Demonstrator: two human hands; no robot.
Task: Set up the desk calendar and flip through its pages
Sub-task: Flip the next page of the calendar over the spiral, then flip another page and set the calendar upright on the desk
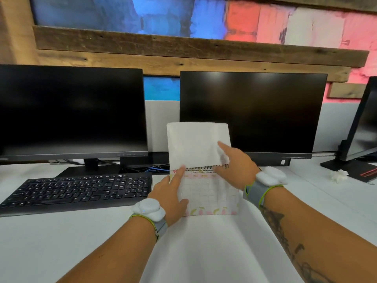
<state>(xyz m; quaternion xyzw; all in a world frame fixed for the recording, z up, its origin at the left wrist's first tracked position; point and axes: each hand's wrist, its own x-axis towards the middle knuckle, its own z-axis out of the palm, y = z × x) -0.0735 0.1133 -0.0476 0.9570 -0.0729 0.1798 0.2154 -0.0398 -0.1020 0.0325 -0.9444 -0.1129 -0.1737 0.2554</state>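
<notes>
A spiral-bound desk calendar [210,193] stands on the white desk between the two monitors, showing a grid page with pink and yellow decoration along its bottom edge. One white page [195,144] is lifted up above the black spiral binding. My left hand [169,195] grips the calendar's left edge, thumb on the front and index finger up near the spiral. My right hand [236,162] holds the lifted page at its right side, index finger stretched across the page's back. Both wrists wear white sensor bands.
A black keyboard [77,190] lies left of the calendar. Two dark monitors [71,113] [253,113] stand close behind it. A third monitor's stand [350,158] and a crumpled white scrap [339,175] sit at the right. Cables run behind the calendar.
</notes>
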